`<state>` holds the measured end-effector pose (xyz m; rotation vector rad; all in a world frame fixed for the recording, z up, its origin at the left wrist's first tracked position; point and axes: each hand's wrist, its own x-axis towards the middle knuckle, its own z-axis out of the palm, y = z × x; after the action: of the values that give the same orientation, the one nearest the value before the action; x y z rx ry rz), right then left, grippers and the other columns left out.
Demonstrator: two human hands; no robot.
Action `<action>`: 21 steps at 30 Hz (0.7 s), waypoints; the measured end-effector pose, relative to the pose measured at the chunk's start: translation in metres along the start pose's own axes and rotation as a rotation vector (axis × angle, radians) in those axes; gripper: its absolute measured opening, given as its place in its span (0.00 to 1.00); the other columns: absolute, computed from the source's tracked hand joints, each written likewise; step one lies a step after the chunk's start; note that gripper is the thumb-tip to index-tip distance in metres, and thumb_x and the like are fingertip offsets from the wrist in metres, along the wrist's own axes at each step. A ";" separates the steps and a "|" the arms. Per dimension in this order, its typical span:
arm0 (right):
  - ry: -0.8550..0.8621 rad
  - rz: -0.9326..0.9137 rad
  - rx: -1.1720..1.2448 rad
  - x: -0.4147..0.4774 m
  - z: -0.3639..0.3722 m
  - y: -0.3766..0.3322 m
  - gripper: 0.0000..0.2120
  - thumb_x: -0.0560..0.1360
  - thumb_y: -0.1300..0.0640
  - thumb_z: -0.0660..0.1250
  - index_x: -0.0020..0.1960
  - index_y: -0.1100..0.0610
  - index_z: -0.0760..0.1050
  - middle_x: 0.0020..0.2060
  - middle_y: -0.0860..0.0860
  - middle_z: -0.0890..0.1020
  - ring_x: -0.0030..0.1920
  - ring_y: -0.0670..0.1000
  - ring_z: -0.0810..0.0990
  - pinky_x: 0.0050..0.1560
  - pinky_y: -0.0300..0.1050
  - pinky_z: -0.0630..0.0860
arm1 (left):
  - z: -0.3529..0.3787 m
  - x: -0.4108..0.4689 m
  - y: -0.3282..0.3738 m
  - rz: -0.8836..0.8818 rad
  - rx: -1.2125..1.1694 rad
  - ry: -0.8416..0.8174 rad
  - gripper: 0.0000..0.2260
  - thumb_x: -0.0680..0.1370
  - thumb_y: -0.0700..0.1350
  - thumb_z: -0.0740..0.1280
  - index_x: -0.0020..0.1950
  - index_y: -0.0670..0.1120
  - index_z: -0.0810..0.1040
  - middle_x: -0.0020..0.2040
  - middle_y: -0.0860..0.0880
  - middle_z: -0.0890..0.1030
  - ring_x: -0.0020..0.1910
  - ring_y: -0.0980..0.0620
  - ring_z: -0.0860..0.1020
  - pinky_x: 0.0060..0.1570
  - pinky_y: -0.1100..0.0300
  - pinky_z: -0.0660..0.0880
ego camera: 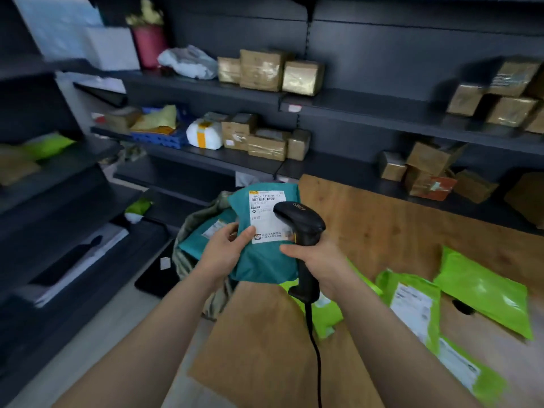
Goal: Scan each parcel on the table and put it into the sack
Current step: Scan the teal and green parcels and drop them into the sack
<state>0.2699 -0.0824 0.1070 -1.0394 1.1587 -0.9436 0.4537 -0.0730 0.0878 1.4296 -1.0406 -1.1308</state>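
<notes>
Head view: pinches teal plastic mailer (262, 260) in left hand (225, 248), white label (266, 219) toward black corded scanner (300, 222) gripped by right hand (319, 262); over grey fabric sack (203, 213), likely for drop.

I'm standing in what looks like a parcel pickup point or small courier depot. Dark metal shelves (368, 111) along the wall carry taped cardboard boxes (262, 70), green mailer bags (482, 290) lie on a wooden table (368, 225), and a corded barcode scanner (303, 222) is out.

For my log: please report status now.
Left hand holds teal parcel. Right hand grips scanner over its label. Green parcels lie on table. Nothing blocks the sack.
</notes>
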 end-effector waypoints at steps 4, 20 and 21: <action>-0.035 0.054 -0.028 0.030 0.099 0.010 0.13 0.69 0.66 0.75 0.52 0.57 0.79 0.45 0.54 0.86 0.44 0.54 0.86 0.43 0.49 0.83 | -0.105 0.013 -0.001 0.057 0.243 0.057 0.08 0.78 0.53 0.67 0.54 0.52 0.80 0.45 0.57 0.84 0.41 0.62 0.82 0.37 0.69 0.77; 0.145 0.185 0.055 0.179 0.285 0.071 0.10 0.69 0.66 0.75 0.47 0.56 0.81 0.42 0.53 0.86 0.43 0.53 0.86 0.45 0.49 0.83 | -0.288 0.195 -0.040 0.008 0.802 -0.232 0.13 0.78 0.53 0.66 0.51 0.43 0.80 0.49 0.48 0.83 0.48 0.49 0.81 0.52 0.45 0.77; 0.168 0.200 0.063 0.194 0.285 0.077 0.11 0.69 0.67 0.75 0.48 0.56 0.80 0.43 0.54 0.86 0.43 0.54 0.86 0.46 0.51 0.83 | -0.286 0.213 -0.047 0.011 0.820 -0.254 0.12 0.78 0.52 0.66 0.51 0.44 0.80 0.49 0.48 0.83 0.48 0.49 0.80 0.52 0.46 0.77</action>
<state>0.5857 -0.2074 0.0095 -0.7890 1.3365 -0.9144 0.7769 -0.2205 0.0341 1.9213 -1.8237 -0.9213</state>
